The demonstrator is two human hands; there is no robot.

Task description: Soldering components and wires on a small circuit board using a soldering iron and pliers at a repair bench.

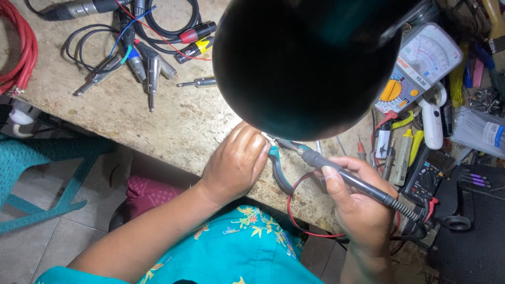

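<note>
Nearest the camera is a teal flowered shirt (pixel 247 247), and from it both forearms reach up to the near edge of the stone-grey worktop (pixel 173 121). The left hand (pixel 234 163) sits on that edge with its fingers (pixel 258 150) curled together, clamped on the teal-handled pliers (pixel 279 168) — the handles curve down and out from under the palm toward the right. The right hand (pixel 360 205) holds the soldering iron (pixel 347 176) like a pen, fingers closed round its dark grip, the metal tip slanting up and left to meet the nose of the pliers just beside the left fingertips. A red wire (pixel 294 210) loops down off the worktop edge between the two hands.

What the pliers pinch is too small to tell, and a large round black shape (pixel 307 63) — very close to the camera — hides the spot just beyond. By my reading the step in hand is soldering a small joint held in the pliers; the next move calls for a steady grip on the left and a light, exact touch of the tip on the right.

Farther off, to the right, lie a meter with a yellow dial (pixel 415 68) and a row of screwdrivers (pixel 402 152). On the far left sit loose audio plugs (pixel 150 66), black cables and a coil of red cable (pixel 18 47).
</note>
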